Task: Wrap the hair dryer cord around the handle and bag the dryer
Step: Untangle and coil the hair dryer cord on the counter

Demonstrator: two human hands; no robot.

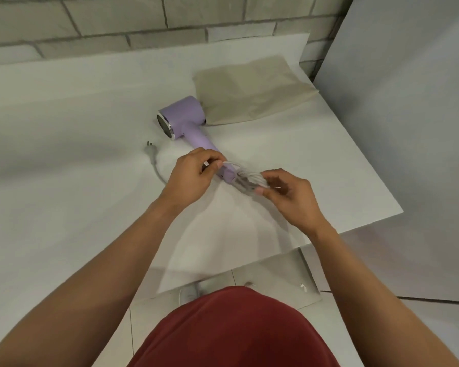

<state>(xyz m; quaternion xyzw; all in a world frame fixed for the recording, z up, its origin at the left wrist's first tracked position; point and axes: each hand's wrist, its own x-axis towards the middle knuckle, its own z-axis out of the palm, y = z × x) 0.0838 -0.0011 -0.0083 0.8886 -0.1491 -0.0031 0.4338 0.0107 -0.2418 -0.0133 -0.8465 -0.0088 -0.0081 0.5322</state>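
A lilac hair dryer (182, 116) lies on the white table (64, 154), its handle pointing toward me. The grey cord (249, 178) is gathered in loops at the handle's end. My left hand (194, 173) pinches a strand of cord at the handle. My right hand (286, 194) grips the far end of the looped bundle. The loose end of the cord trails left to the plug (150, 149), which lies flat on the table. A beige cloth bag (249, 88) lies flat behind the dryer, touching its head.
The table's right edge (368, 186) runs diagonally close to my right hand. A brick wall stands behind the table, and a pale panel (408, 102) rises at the right. Tiled floor and a shoe show below the front edge.
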